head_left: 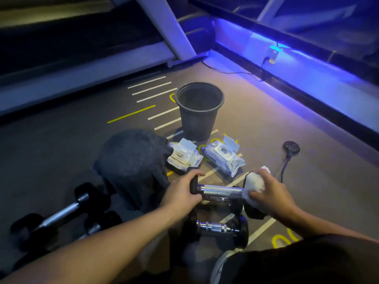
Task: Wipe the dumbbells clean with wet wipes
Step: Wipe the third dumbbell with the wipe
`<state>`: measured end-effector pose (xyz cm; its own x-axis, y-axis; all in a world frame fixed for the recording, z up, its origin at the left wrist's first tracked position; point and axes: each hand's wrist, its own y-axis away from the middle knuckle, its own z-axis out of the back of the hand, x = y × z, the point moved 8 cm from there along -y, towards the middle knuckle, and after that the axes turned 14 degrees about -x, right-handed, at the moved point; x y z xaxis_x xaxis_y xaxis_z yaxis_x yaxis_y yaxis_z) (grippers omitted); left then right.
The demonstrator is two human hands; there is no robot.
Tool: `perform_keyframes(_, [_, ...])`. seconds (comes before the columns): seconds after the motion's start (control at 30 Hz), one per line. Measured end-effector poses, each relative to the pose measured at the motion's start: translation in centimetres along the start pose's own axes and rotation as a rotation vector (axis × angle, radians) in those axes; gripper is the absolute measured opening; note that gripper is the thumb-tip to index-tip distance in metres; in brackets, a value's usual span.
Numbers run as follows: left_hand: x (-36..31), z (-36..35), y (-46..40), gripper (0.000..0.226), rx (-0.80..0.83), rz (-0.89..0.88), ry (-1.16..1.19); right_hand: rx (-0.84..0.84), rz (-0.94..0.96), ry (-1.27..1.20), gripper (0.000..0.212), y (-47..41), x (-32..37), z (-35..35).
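L hand (pixel 183 187) grips dumbbell (pixel 220 191) end, R hand (pixel 268 190) presses wipe (pixel 254 182) opposite.

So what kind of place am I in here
Most likely a gym floor. Several dumbbells lie on dark flooring with painted white and yellow lines, and what looks like a treadmill frame rises behind the bin.

Both arms are seen bare, with no sleeves. Dark clothing (pixel 320 261) is worn, seen at the lower right of the frame.
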<state>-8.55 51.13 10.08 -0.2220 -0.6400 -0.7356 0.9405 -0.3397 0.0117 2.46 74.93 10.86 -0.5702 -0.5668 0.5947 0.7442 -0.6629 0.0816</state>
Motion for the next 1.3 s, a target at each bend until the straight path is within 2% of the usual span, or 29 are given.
perform_keyframes(0.23, [-5.9,11.0,-2.8,0.055,-0.138,-0.119,0.009,-0.106,0.200,-0.032,0.056,-1.3,11.3,6.1])
perform_keyframes(0.4, [-6.9,20.2,-3.7,0.059,-0.271,-0.152,-0.029,-0.161,0.329,-0.126,0.056,-0.9,20.9,7.7])
perform_keyframes(0.67, [-1.2,31.7,-3.0,0.060,-0.446,-0.098,-0.093,-0.136,0.418,-0.208,0.067,1.4,31.8,1.8])
perform_keyframes(0.77, [2.9,33.0,-2.6,0.059,-0.468,-0.027,-0.087,-0.056,0.427,-0.181,0.066,1.9,33.9,-2.3])
perform_keyframes(1.0, [10.4,31.2,-4.1,0.056,-0.397,0.125,-0.028,0.043,0.399,-0.043,0.044,1.3,34.4,-9.0])
perform_keyframes(1.1, [10.9,30.9,-5.4,0.055,-0.385,0.132,-0.028,0.029,0.395,-0.021,0.045,0.6,34.7,-8.8])
perform_keyframes(1.2, [9.6,31.3,-6.7,0.053,-0.391,0.070,-0.053,0.015,0.362,-0.067,0.042,-0.2,34.4,-7.7])
perform_keyframes(1.3, [8.3,31.3,-7.5,0.053,-0.412,0.023,-0.055,-0.052,0.406,-0.060,0.045,-1.3,34.6,-6.2])
